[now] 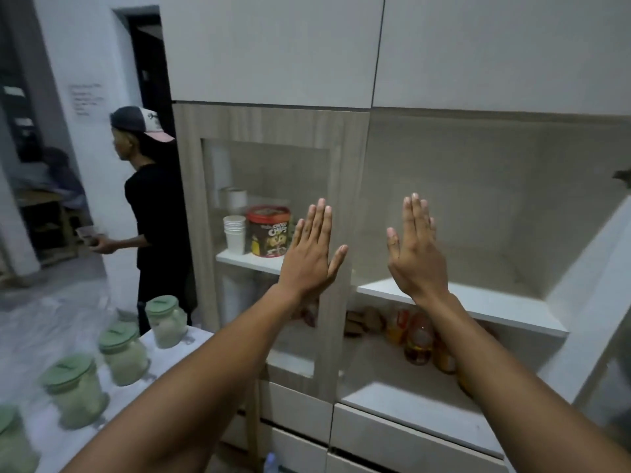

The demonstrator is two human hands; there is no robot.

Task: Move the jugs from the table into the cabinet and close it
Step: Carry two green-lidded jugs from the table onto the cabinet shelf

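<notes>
Both grips flat, empty: left hand (309,254), right hand (415,249). Jugs (124,351) crowd your table (191,336) edge; a careless reach topples one. Cabinet door (590,302) stands open; mind your elbow.

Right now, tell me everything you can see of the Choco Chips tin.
The Choco Chips tin is a round canister with a red lid and a dark brown body printed with the name and a yellow cartoon figure. It stands upright on the white upper shelf behind the glass door, just right of stacked white cups. No hand touches it.
</notes>
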